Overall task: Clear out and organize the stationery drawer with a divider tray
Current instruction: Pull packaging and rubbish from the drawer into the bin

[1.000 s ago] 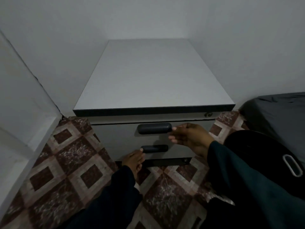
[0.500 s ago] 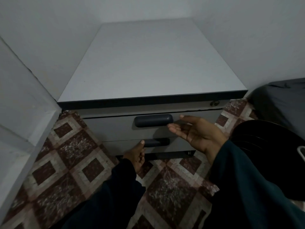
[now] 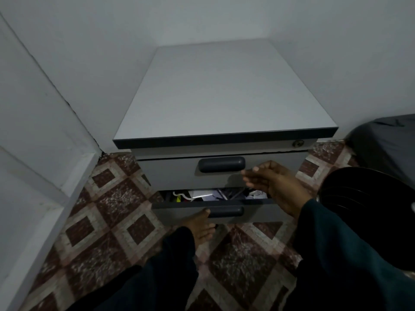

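The left hand [image 3: 201, 225] is gripping the lower drawer [image 3: 215, 215] by its handle [image 3: 226, 211], exposing jumbled stationery [image 3: 208, 195], while the right hand [image 3: 272, 185] is hovering spread, holding nothing, seemingly ready to reach in.

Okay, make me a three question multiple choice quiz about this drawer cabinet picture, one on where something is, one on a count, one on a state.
1. Where is the person's left hand?
A. At the dark handle of the grey lower drawer
B. Flat on the white cabinet top
C. On the floor tiles

2. How many dark oblong drawer handles show on the grey cabinet front?
A. One
B. Two
C. Four

3. What state is the lower drawer in?
A. Fully shut
B. Lifted out onto the floor
C. Pulled partly open

Answers: 1 A, the left hand's thumb sits at the lower handle's left end. 2 B, the upper handle and the lower one are the only two visible. 3 C, a gap above the drawer front shows jumbled stationery inside, while the right hand hovers open above it.
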